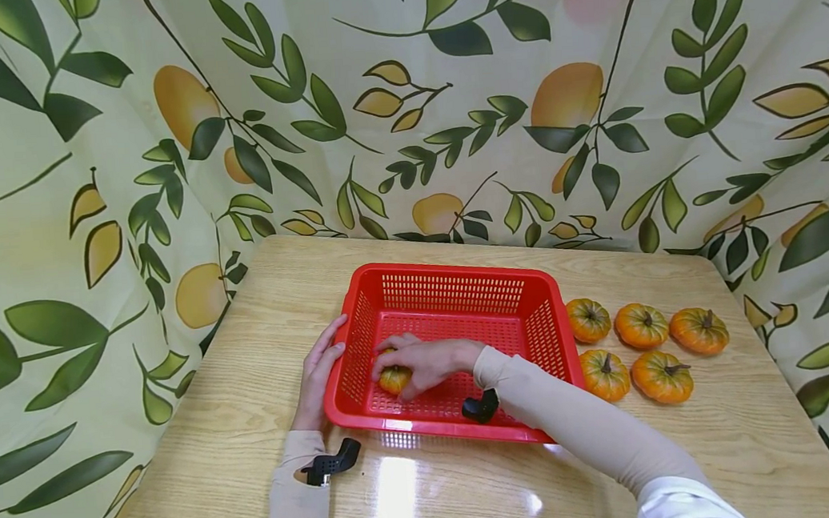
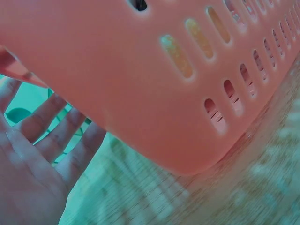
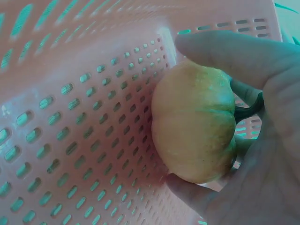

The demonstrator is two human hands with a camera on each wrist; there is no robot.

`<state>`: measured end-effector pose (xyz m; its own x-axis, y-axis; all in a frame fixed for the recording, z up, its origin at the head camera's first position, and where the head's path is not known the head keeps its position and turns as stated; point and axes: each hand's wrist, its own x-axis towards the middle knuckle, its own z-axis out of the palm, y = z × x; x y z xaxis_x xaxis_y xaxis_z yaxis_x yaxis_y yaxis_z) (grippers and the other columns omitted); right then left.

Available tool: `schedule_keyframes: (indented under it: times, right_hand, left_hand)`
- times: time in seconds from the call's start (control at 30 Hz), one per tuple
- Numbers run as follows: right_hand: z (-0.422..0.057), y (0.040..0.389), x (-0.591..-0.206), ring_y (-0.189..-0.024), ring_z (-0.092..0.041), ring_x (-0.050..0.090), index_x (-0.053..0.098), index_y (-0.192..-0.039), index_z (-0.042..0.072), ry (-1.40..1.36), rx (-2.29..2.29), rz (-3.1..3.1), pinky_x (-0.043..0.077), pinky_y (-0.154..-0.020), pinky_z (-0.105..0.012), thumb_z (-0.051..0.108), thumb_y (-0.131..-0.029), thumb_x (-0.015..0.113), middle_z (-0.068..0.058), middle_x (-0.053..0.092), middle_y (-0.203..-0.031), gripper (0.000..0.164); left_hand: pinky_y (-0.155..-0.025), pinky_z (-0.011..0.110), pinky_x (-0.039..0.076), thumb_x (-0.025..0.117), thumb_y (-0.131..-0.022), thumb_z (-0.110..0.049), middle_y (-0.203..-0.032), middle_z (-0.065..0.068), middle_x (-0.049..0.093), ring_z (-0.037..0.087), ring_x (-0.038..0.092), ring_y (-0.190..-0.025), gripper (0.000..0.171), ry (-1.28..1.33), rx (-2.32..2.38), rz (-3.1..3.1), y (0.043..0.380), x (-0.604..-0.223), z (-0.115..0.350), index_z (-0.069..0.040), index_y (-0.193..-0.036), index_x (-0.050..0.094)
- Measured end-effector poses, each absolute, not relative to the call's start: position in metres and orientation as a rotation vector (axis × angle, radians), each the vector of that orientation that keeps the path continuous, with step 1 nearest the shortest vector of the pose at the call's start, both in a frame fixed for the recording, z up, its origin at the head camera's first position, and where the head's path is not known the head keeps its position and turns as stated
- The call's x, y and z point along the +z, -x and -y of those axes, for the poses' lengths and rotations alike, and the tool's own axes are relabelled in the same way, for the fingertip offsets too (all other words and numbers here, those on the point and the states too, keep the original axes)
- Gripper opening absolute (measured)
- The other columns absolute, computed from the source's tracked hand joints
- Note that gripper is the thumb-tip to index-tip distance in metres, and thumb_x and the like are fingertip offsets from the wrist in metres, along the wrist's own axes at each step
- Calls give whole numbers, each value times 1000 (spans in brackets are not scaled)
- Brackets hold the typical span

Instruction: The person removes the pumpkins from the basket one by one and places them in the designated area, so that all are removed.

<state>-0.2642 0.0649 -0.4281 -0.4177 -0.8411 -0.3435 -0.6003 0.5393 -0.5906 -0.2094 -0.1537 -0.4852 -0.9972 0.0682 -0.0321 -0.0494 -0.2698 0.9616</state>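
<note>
A small orange and green pumpkin [image 3: 194,122] is gripped by my right hand [image 1: 429,362], thumb and fingers around its sides. It is low inside the red plastic basket [image 1: 451,268], near the left end, close over the slotted floor. The stem points toward my palm in the right wrist view. My left hand [image 1: 316,374] lies against the basket's left outer side, its fingers extended up to the rim. In the left wrist view, those fingers [image 2: 82,152] are straight and spread beside the basket wall [image 2: 117,84]. Orange shows through the wall's slots there.
Right of the basket, several pumpkins stand in two rows on the wooden table, among them a front one [image 1: 662,376] and a far right one [image 1: 699,330]. Behind the table [image 1: 219,465] hangs a leaf-patterned curtain [image 1: 403,91].
</note>
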Motion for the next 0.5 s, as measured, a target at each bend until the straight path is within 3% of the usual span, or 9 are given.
schedule_keyframes:
  times: [0.5]
  right_hand:
    - [-68, 268, -431, -127, -18, 44, 58, -139, 28, 1110, -412, -2261, 47, -103, -37, 32, -87, 79, -4, 45, -146, 56]
  left_hand:
    - [-104, 34, 54, 46, -105, -21, -160, 0, 39, 25, 51, -135, 51, -28, 2479, -1813, 208, -484, 153, -19, -155, 40]
